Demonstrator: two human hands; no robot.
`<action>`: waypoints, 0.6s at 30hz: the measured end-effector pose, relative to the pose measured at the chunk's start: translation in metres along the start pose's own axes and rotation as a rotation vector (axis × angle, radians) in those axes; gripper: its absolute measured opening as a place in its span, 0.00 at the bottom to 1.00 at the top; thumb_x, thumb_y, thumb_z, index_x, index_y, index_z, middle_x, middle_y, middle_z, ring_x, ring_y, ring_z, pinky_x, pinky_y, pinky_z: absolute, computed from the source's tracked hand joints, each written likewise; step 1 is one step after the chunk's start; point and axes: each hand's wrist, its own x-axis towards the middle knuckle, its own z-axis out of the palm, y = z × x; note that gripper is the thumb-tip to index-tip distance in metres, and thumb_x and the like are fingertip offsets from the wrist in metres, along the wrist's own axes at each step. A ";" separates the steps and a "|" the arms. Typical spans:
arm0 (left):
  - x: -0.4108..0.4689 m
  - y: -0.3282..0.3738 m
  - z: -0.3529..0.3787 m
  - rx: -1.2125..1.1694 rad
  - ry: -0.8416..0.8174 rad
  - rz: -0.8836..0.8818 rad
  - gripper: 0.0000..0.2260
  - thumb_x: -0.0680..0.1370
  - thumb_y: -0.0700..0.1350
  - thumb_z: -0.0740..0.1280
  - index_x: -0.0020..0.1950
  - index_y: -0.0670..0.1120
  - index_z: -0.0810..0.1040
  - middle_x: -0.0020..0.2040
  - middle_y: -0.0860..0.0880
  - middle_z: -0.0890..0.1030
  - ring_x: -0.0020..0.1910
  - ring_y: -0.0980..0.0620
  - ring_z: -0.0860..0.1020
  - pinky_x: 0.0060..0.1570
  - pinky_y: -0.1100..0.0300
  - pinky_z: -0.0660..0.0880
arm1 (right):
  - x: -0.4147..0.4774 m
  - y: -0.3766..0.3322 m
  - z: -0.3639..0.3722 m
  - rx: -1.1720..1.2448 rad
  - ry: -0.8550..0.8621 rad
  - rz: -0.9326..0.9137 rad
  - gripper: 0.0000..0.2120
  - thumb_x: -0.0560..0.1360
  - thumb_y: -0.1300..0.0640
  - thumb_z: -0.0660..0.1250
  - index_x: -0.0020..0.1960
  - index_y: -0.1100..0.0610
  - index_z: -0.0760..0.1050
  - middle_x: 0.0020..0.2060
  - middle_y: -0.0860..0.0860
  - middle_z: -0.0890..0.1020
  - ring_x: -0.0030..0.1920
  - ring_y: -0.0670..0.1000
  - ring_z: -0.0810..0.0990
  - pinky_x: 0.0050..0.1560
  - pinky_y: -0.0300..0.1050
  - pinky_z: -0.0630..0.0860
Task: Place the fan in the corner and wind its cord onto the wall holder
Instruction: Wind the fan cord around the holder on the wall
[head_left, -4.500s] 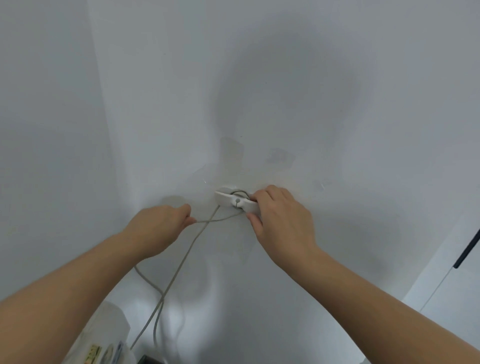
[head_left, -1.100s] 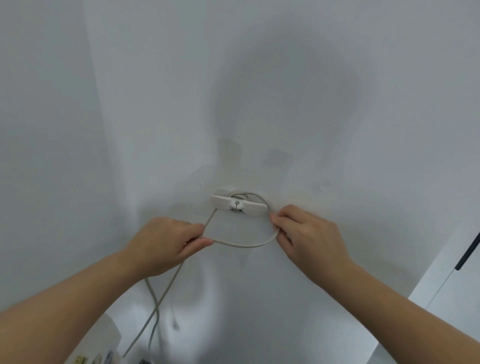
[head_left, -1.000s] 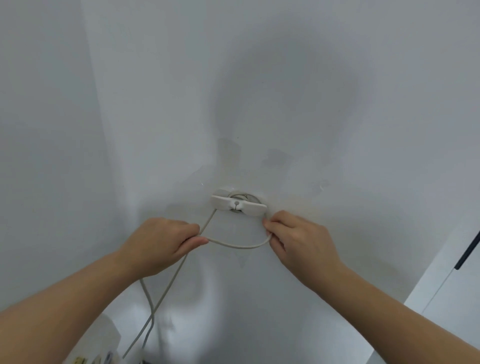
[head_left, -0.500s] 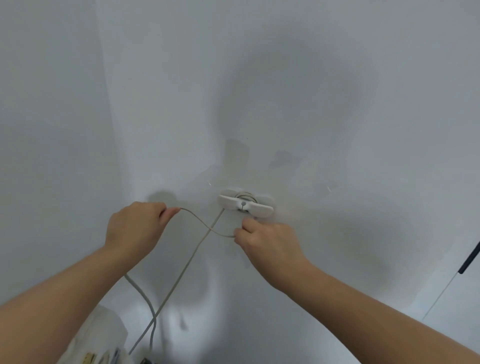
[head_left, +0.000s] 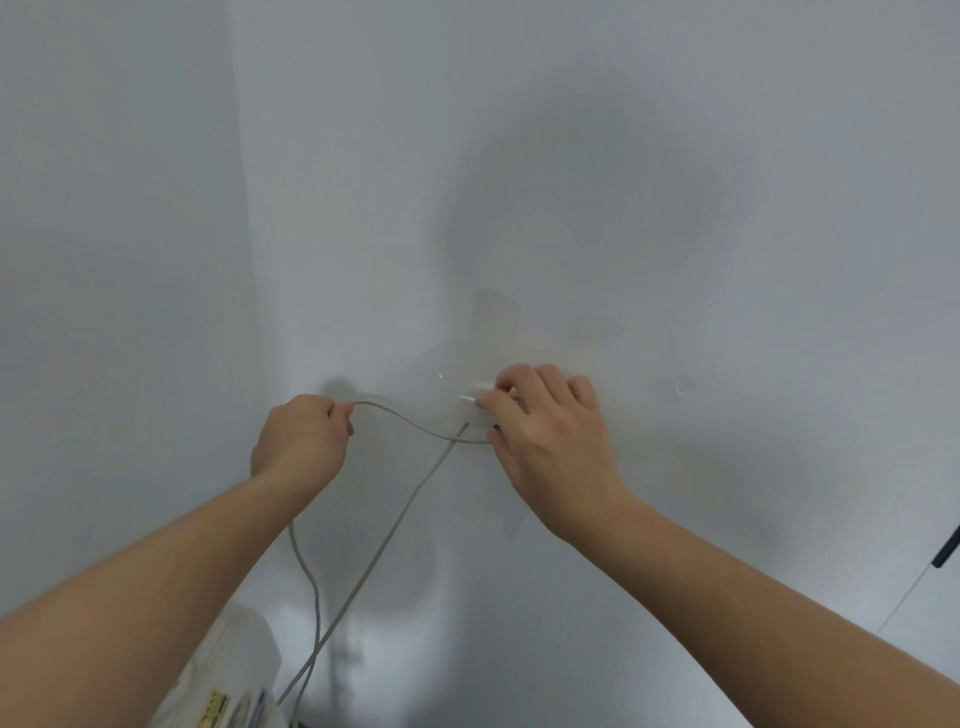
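- White walls (head_left: 675, 208) form a corner left of the wall holder (head_left: 470, 399)
- fan (head_left: 228, 670) top, well below the holder
- cord (head_left: 387, 535) climbs toward the holder
- left hand (head_left: 301, 441), left of the holder, pinches the cord
- right hand (head_left: 550, 431) covers the holder, curled fingers gripping the cord's loop

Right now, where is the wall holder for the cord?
The wall holder sits on the white wall just right of centre in the head view, mostly covered by the right hand, above the cord loop.
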 end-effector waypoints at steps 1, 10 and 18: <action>0.001 0.003 -0.001 -0.016 0.000 -0.010 0.17 0.81 0.50 0.57 0.39 0.45 0.81 0.40 0.44 0.81 0.40 0.43 0.78 0.43 0.53 0.76 | 0.002 0.001 -0.001 0.006 -0.036 0.020 0.17 0.67 0.58 0.73 0.54 0.55 0.77 0.48 0.51 0.80 0.45 0.55 0.75 0.44 0.47 0.62; 0.000 0.019 -0.010 -0.164 0.034 -0.074 0.18 0.80 0.51 0.58 0.35 0.45 0.78 0.33 0.44 0.78 0.35 0.43 0.77 0.42 0.52 0.75 | 0.022 -0.008 -0.010 0.219 -0.244 0.209 0.13 0.76 0.55 0.60 0.56 0.46 0.80 0.49 0.43 0.83 0.50 0.52 0.70 0.44 0.48 0.54; -0.003 0.051 -0.016 -0.327 0.128 -0.041 0.18 0.80 0.51 0.57 0.38 0.44 0.79 0.35 0.46 0.78 0.33 0.47 0.74 0.43 0.51 0.75 | 0.040 -0.018 -0.019 0.262 -0.452 0.326 0.19 0.72 0.66 0.60 0.52 0.45 0.80 0.51 0.45 0.80 0.55 0.53 0.67 0.50 0.49 0.58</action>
